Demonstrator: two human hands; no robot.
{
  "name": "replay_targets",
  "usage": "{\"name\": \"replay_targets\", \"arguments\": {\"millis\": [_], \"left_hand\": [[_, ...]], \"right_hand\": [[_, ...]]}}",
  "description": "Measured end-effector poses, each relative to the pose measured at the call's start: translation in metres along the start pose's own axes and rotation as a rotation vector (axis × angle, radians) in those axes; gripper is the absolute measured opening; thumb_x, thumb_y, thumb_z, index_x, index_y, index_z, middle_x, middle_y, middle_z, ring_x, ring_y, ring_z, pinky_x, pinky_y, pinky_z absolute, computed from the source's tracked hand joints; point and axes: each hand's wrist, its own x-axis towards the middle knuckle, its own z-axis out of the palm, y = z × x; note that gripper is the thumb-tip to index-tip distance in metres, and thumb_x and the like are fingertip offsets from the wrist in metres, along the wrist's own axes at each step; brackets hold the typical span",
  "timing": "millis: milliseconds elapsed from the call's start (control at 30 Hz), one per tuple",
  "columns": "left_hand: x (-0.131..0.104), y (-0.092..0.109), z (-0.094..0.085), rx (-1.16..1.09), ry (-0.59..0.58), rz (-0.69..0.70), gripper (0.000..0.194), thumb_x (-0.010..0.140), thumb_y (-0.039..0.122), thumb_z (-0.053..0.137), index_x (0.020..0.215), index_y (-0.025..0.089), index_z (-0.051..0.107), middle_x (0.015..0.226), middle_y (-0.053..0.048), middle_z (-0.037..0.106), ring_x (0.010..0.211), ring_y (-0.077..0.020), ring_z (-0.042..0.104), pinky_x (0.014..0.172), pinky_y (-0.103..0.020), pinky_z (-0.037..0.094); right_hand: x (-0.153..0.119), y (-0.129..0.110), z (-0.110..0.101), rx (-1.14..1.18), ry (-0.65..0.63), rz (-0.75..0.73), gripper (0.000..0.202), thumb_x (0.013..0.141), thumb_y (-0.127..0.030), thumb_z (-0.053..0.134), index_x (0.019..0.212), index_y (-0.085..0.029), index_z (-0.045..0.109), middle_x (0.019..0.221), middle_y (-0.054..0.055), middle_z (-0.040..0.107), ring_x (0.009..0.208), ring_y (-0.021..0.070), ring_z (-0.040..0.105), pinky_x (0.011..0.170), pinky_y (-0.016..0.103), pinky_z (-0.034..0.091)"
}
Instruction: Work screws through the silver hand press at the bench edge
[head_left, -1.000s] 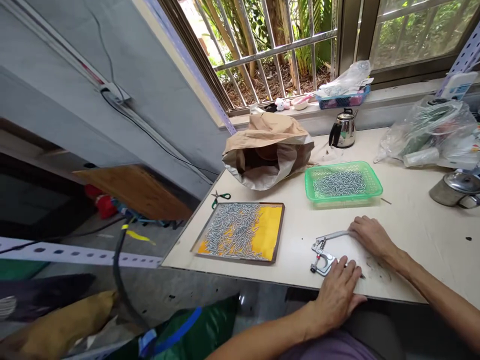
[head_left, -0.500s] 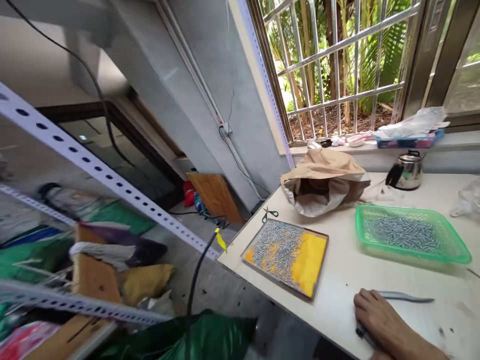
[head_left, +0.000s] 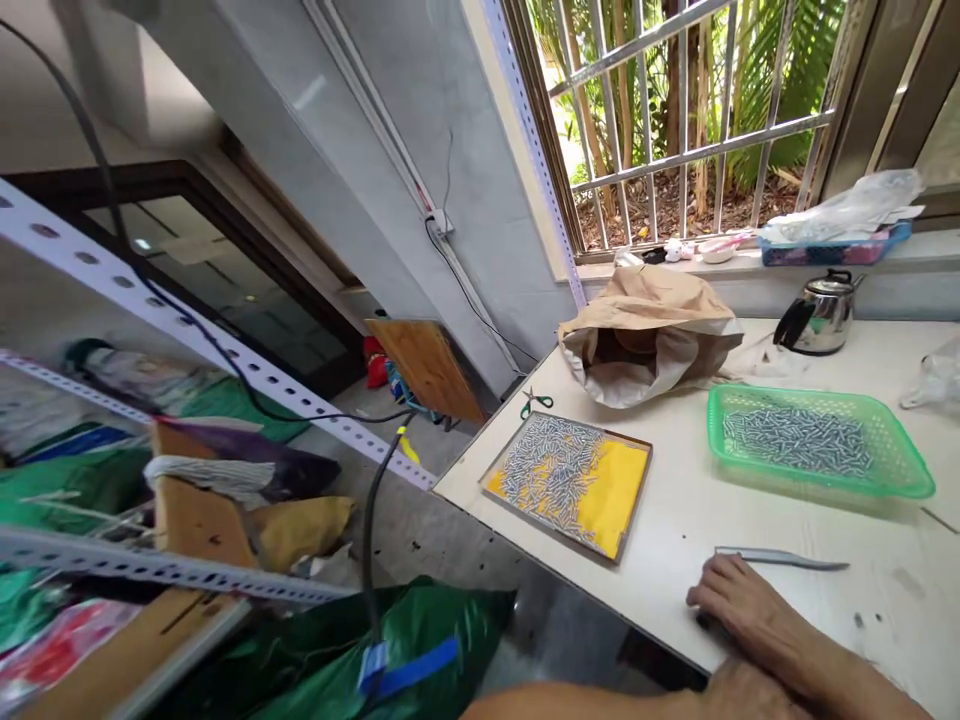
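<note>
My right hand (head_left: 739,605) rests near the table's front edge with its fingers curled down. Something small and dark shows under its fingertips, too hidden to name. Just beyond it lies a slim grey metal tool (head_left: 784,559), apart from the fingers. My left hand (head_left: 750,692) is at the bottom edge against the right wrist; its fingers are mostly out of sight. To the left, a shallow clear-walled tray (head_left: 624,500) with a yellow bottom bears many small silver metal pins (head_left: 551,465). A green plastic basket (head_left: 896,455) farther right holds more such pins (head_left: 799,440).
At the back of the table stand an opened brown paper bag (head_left: 652,300) and a steel kettle (head_left: 825,315). Green-handled scissors (head_left: 535,402) lie behind the tray. A perforated metal rail (head_left: 300,395) crosses the left, with green sacks (head_left: 435,640) below.
My left forearm and hand have come into view from the bottom, up to the right wrist. My right hand stays near the grey tool. The view has tilted down slightly.
</note>
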Motion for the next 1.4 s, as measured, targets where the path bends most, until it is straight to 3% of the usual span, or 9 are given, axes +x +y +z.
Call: {"name": "replay_targets", "arguments": {"millis": [133,233,367,533,833,967,1200,1300,1400], "left_hand": [[-0.007,0.002,-0.025,-0.15,0.048,-0.028,0.052,0.088,0.056,0.048,0.106,0.01,0.064,0.1,-0.014,0.069,0.096,-0.0243,0.064,0.082,-0.032,0.052],[-0.024,-0.003,-0.05,-0.286,0.188,-0.041,0.035,0.094,0.04,0.043,0.113,0.013,0.058,0.114,-0.014,0.062,0.111,-0.0222,0.056,0.094,-0.034,0.047],[-0.05,-0.029,-0.066,-0.271,0.325,-0.492,0.026,0.095,0.023,0.04,0.085,0.017,0.063,0.081,-0.007,0.064,0.081,-0.0174,0.058,0.073,-0.03,0.049],[-0.039,-0.054,-0.074,-0.316,-0.005,-0.833,0.019,0.081,0.036,0.064,0.075,0.018,0.067,0.079,-0.005,0.065,0.084,-0.0201,0.057,0.071,-0.029,0.046],[-0.001,-0.086,-0.108,-0.41,-0.639,-0.917,0.013,0.07,0.02,0.06,0.072,0.016,0.073,0.068,-0.004,0.068,0.069,-0.0186,0.063,0.059,-0.024,0.039],[0.003,-0.109,-0.127,-0.277,-0.492,-0.801,0.017,0.077,0.02,0.058,0.076,0.017,0.074,0.076,-0.007,0.07,0.077,-0.0201,0.064,0.064,-0.024,0.042],[0.053,-0.15,-0.193,-0.041,0.192,-0.664,0.032,0.089,0.028,0.055,0.119,0.02,0.062,0.105,-0.006,0.063,0.094,-0.017,0.057,0.082,-0.025,0.043],[0.032,-0.177,-0.2,0.117,0.094,-0.85,0.024,0.091,0.027,0.05,0.099,0.017,0.07,0.098,-0.008,0.063,0.098,-0.0203,0.054,0.079,-0.026,0.041],[-0.01,-0.197,-0.181,0.152,-0.143,-1.065,0.026,0.088,0.019,0.047,0.083,0.011,0.071,0.085,-0.01,0.064,0.085,-0.0204,0.056,0.07,-0.027,0.039]], "right_hand": [[-0.003,0.013,-0.018,0.064,-0.054,0.069,0.029,0.084,-0.012,0.046,0.106,-0.024,0.061,0.106,0.007,0.066,0.105,0.0217,0.054,0.085,0.037,0.044],[-0.023,0.019,-0.042,0.08,0.103,0.273,0.036,0.088,-0.021,0.042,0.122,-0.023,0.054,0.122,0.011,0.059,0.116,0.0239,0.05,0.091,0.041,0.045],[-0.069,0.006,-0.054,0.082,0.116,0.452,0.027,0.093,-0.029,0.041,0.113,-0.025,0.058,0.1,0.007,0.065,0.091,0.0207,0.059,0.077,0.035,0.051],[-0.104,-0.016,-0.031,-0.061,0.085,0.459,0.026,0.091,-0.026,0.046,0.114,-0.022,0.057,0.092,0.007,0.063,0.08,0.0195,0.059,0.068,0.032,0.049],[-0.098,-0.029,-0.027,-0.092,0.134,0.572,0.025,0.093,-0.014,0.034,0.085,-0.021,0.057,0.073,0.002,0.053,0.063,0.0147,0.05,0.056,0.027,0.037],[-0.103,-0.029,-0.023,-0.147,0.185,0.608,0.026,0.095,-0.017,0.033,0.088,-0.022,0.058,0.071,0.002,0.052,0.062,0.0139,0.05,0.054,0.026,0.037],[-0.107,-0.027,-0.016,-0.227,0.288,0.586,0.027,0.095,-0.021,0.032,0.089,-0.024,0.058,0.069,0.001,0.049,0.056,0.0132,0.049,0.052,0.026,0.038],[-0.115,-0.022,-0.004,-0.208,0.303,0.598,0.024,0.094,-0.025,0.034,0.091,-0.026,0.058,0.069,0.001,0.048,0.055,0.0141,0.048,0.051,0.028,0.037],[-0.123,-0.014,0.014,-0.16,0.3,0.597,0.023,0.094,-0.03,0.035,0.09,-0.028,0.058,0.069,0.001,0.048,0.054,0.0151,0.047,0.05,0.029,0.036]]}}
